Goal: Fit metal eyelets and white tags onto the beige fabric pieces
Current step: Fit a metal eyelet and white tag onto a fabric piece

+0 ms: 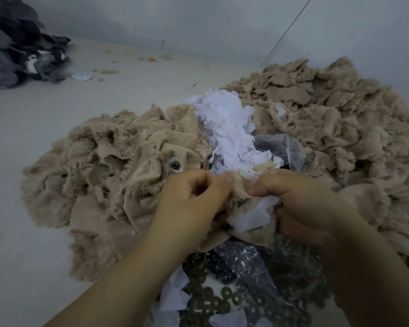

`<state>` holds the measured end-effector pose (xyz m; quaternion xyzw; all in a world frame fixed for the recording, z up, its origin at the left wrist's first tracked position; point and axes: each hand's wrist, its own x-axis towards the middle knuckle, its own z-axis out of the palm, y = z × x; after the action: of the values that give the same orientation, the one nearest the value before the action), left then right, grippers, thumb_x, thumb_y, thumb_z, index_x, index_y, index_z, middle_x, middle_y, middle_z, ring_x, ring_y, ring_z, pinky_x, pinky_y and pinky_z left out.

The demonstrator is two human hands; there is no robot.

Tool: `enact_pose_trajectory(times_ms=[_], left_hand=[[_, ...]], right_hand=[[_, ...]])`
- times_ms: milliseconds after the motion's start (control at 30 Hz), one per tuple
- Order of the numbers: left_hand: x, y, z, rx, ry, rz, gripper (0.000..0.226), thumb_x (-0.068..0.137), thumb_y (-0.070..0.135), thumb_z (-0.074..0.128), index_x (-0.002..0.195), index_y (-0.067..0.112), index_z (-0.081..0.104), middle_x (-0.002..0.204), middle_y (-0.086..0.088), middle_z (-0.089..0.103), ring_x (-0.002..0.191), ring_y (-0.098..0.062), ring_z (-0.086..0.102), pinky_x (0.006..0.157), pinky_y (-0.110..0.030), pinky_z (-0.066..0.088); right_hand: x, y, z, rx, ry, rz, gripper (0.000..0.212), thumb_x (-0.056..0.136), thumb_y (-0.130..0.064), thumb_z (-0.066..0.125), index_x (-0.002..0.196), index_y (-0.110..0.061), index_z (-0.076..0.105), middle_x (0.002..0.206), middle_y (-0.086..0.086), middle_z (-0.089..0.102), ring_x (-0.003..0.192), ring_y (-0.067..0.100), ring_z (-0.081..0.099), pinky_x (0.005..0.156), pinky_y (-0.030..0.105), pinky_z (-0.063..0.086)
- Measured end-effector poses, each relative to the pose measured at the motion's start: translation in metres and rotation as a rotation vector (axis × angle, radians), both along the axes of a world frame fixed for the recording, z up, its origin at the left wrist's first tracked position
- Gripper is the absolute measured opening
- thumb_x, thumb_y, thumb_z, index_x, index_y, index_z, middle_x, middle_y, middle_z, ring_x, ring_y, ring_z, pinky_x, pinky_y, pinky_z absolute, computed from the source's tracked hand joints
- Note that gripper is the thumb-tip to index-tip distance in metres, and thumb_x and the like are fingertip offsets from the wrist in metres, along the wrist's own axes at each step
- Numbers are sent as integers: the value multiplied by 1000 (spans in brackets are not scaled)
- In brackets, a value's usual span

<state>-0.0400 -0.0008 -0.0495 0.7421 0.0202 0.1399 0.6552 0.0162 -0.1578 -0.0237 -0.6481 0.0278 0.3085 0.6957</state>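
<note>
Both hands met over one beige fabric piece point(240, 197), and the grip was narrow on each side. The left hand point(194, 197) pinched the top edge of the piece between thumb and curled fingers. The right hand point(300, 204) was closed tight on the same piece, with a white tag point(253, 215) pressed against the cloth just under its thumb. Whether an eyelet sat inside that grip could not be told.

Just beyond the grip lay a heap of loose white tags point(227, 123), and touching that heap on the right-hand side was a clear plastic bag point(279, 147). Left of the grip and a little beyond it, a fitted metal eyelet point(174, 164) showed in one of the finished fabric pieces point(118, 166) piled there. To the right of the grip and farther back, a larger mound of beige pieces point(328, 109) spread over the pale bench point(57, 128).

Below the grip, nearest the person, dark metal eyelets point(208, 296) lay scattered, some under crinkled clear plastic point(248, 260). Far from the grip, at the back left corner, sat a pile of dark grey fabric point(17, 43).
</note>
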Motion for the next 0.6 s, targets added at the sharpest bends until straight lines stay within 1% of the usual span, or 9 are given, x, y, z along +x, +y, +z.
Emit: enact_pose_trajectory(times_ms=[100, 167, 233, 267, 333, 367, 433, 500, 600], left_hand=[[4, 0, -5, -88, 96, -13, 43, 89, 32, 69, 60, 2, 57, 43, 3, 42, 37, -10, 36, 39, -19, 33], [4, 0, -8, -147, 112, -34, 26, 86, 23, 74, 64, 10, 70, 50, -4, 57, 45, -14, 48, 44, -22, 42], [2, -1, -11, -173, 101, -30, 16, 82, 17, 79, 67, 16, 74, 57, -9, 64, 51, -18, 54, 49, -26, 48], [1, -1, -13, -167, 89, -13, 14, 80, 15, 80, 67, 17, 74, 56, -7, 64, 51, -16, 55, 48, -26, 48], [0, -4, -15, -125, 58, 40, 14, 77, 14, 83, 68, 19, 74, 51, 1, 63, 45, -8, 51, 44, -22, 44], [0, -6, -15, -96, 42, 65, 14, 76, 15, 84, 68, 20, 74, 50, 2, 62, 43, -6, 50, 43, -21, 42], [0, -9, -15, -47, 8, 111, 14, 75, 20, 84, 68, 21, 73, 52, 1, 64, 43, -6, 50, 43, -20, 42], [0, -10, -14, -43, -26, 144, 18, 78, 25, 82, 67, 17, 70, 52, 2, 63, 43, -6, 50, 42, -22, 42], [1, -10, -13, -40, -30, 153, 24, 80, 37, 69, 71, 15, 64, 52, 8, 53, 45, -2, 44, 44, -18, 38]], right_hand=[[2, -1, -3, 11, 12, 21, 36, 83, 9, 45, 116, 22, 51, 100, 33, 59, 87, 42, 58, 84, 52, 48], [2, -1, -3, 36, 17, 45, 34, 77, 11, 46, 108, 21, 55, 100, 33, 59, 85, 42, 59, 83, 50, 47], [2, -3, -3, 80, 14, 74, 43, 67, 8, 55, 109, 19, 59, 101, 33, 62, 86, 42, 61, 82, 48, 49], [3, -4, -2, 87, 7, 96, 41, 66, 4, 59, 106, 15, 64, 100, 32, 65, 84, 40, 64, 80, 47, 52], [3, -5, -2, 69, -20, 139, 27, 70, -6, 69, 95, 6, 73, 97, 29, 70, 80, 37, 70, 73, 43, 59], [3, -5, -2, 63, -35, 155, 27, 71, -12, 72, 93, 4, 74, 98, 29, 71, 81, 37, 72, 72, 42, 60], [4, -5, -4, 72, -46, 141, 35, 73, -18, 74, 99, 6, 73, 102, 30, 71, 88, 39, 72, 74, 42, 61], [4, -3, -5, 135, -32, 109, 40, 78, -17, 71, 109, 7, 69, 107, 30, 70, 95, 40, 72, 76, 44, 61], [5, -2, -4, 229, 3, 68, 40, 82, -17, 67, 113, 8, 66, 110, 29, 70, 100, 41, 70, 81, 46, 60]])
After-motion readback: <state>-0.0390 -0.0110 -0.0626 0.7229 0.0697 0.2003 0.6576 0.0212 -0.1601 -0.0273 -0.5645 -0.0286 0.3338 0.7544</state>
